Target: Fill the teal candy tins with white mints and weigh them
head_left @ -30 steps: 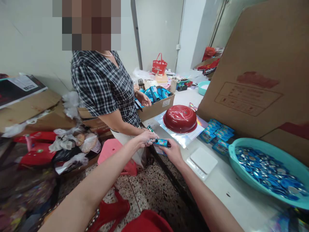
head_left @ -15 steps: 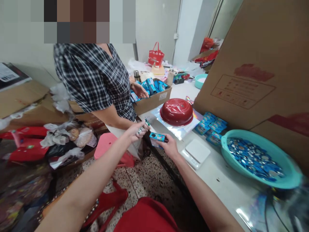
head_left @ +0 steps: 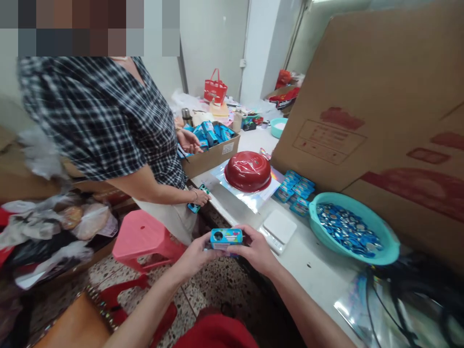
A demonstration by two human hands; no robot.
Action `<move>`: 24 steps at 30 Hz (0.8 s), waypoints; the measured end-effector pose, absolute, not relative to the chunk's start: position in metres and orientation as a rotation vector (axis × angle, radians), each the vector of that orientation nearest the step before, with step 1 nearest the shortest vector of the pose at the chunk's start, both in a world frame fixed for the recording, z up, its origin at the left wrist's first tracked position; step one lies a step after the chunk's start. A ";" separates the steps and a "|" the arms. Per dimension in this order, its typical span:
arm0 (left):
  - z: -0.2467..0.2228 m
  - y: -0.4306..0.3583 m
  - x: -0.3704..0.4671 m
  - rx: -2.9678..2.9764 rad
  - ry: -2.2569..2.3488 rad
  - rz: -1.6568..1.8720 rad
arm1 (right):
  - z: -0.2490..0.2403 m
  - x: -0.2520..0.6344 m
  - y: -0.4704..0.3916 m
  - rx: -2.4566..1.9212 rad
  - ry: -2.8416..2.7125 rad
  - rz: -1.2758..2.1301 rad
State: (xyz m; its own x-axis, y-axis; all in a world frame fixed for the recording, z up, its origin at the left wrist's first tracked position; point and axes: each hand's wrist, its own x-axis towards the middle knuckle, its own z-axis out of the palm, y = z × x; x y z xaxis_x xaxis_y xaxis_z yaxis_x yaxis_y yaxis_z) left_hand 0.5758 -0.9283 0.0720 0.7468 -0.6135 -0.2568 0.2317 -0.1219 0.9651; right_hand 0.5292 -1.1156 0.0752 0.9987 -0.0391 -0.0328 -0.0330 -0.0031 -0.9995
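A small blue printed box (head_left: 226, 236) with a round dark hole in its face is held level in front of me. My left hand (head_left: 198, 255) grips its left end, and my right hand (head_left: 256, 249) closes around its right end with the thumb along the lower edge. To the far left of the box, the co-worker's hand (head_left: 201, 197) holds a blue-green patterned item (head_left: 194, 208), partly hidden by the fingers. The co-worker's other hand (head_left: 189, 141) rests by a cardboard carton (head_left: 212, 158) full of blue packs.
On the white table (head_left: 308, 285) sit an upturned red basin (head_left: 248, 171), a white scale (head_left: 280, 227), stacked blue packs (head_left: 295, 191) and a turquoise basin (head_left: 393, 253) of round blue pieces. A large cardboard sheet (head_left: 384, 72) stands behind. A pink stool (head_left: 141, 232) is at left.
My left hand has drawn back from beside the co-worker's hand and now grips the blue box with my right. The co-worker's hand now shows, holding the patterned item. The view has turned right.
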 end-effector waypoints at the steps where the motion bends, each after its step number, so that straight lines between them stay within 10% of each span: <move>1: 0.069 -0.929 0.576 1.557 -0.318 -0.722 | 0.072 0.534 -1.123 -1.557 0.053 -0.002; 24: 0.091 -0.936 0.642 1.379 -0.033 -1.137 | 0.010 0.544 -1.099 -1.710 0.231 -0.175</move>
State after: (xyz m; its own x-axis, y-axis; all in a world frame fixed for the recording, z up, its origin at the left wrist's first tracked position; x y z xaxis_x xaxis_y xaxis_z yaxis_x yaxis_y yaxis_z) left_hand 0.6422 -0.9356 0.0913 0.5082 -0.6385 -0.5779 0.6037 -0.2145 0.7678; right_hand 0.5443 -1.0986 0.0103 0.9676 -0.2518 -0.0156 -0.0529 -0.1421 -0.9884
